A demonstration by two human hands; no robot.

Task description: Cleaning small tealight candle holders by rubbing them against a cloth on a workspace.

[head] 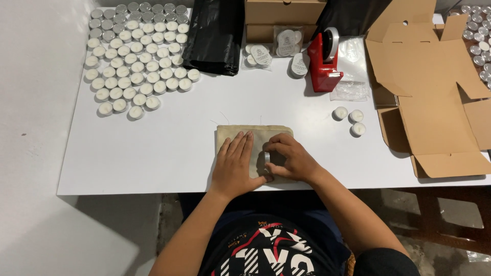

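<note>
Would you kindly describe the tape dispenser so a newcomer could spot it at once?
Start at the white table and look to its far edge, right of the black plastic bag. The tape dispenser stands there before the brown boxes; it is the only red thing.

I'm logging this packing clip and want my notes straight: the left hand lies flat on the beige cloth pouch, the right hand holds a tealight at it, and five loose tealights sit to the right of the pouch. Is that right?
Not quite. The head view shows three loose tealights to the right of the beige cloth pouch, not five. The rest holds: the left hand lies flat on the pouch and the right hand holds a tealight at it.
</note>
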